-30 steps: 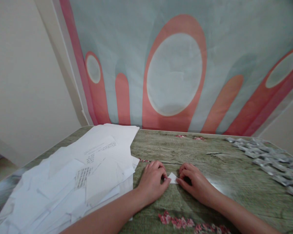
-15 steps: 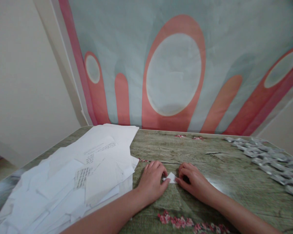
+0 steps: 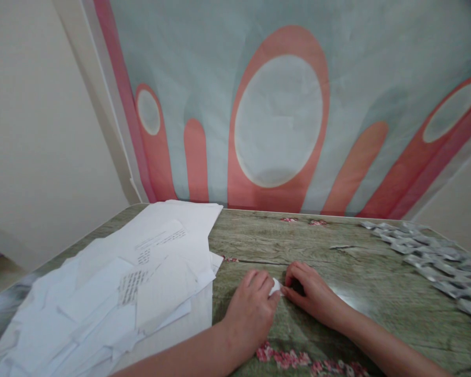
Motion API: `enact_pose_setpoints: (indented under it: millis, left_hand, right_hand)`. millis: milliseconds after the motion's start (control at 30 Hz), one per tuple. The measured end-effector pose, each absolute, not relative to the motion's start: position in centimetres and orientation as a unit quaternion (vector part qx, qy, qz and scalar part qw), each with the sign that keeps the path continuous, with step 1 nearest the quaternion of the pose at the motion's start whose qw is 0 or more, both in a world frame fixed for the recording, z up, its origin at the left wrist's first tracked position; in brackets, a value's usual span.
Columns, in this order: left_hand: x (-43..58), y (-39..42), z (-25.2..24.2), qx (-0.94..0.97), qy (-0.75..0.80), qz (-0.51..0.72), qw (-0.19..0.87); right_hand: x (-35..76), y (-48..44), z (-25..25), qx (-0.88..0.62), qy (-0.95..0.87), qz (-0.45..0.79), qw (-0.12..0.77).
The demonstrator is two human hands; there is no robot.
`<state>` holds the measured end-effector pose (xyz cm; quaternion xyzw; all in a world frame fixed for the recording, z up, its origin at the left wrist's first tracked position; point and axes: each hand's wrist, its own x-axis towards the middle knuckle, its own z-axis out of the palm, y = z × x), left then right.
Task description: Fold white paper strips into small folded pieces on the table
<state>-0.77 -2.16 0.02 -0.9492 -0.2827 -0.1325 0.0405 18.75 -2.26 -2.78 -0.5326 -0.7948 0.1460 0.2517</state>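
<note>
Both hands meet over a small folded piece of white paper (image 3: 275,286) on the green wood-print tablecloth (image 3: 337,262). My left hand (image 3: 253,309) curls its fingers and thumb onto the paper's left side and covers most of it. On the right side, my right hand (image 3: 312,296) pinches the paper's edge with bent fingertips. Only a small white corner shows between the two hands.
A loose pile of white paper sheets (image 3: 141,277), some with printed text, spreads over the table's left half. Several small folded grey-white paper pieces (image 3: 432,256) lie along the right edge. A curtain with red and grey shapes (image 3: 278,115) hangs behind the table.
My left hand has slid toward me and over the paper, hiding most of it. The right hand stays in nearly the same place.
</note>
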Motion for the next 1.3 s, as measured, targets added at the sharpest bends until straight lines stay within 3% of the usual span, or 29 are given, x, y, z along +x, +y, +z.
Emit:
enact_pose_setpoints:
  millis: [333,667,1300]
  left_hand:
    - [-1.2,-1.7,-0.2,-0.94,-0.32,-0.109,0.044]
    - [-1.6,-1.2,0.1,-0.934,-0.34,-0.112,0.013]
    - [-1.7,-1.0,-0.1,-0.936,-0.34,-0.086,0.017]
  right_hand:
    - [18.5,-3.1,-2.9,-0.509,-0.782,0.117,0.339]
    - [17.5,-4.0,-3.3,-0.469,-0.851,-0.026,0.237]
    - [18.6,-3.8,-1.6,-0.529,-0.835,-0.064,0.136]
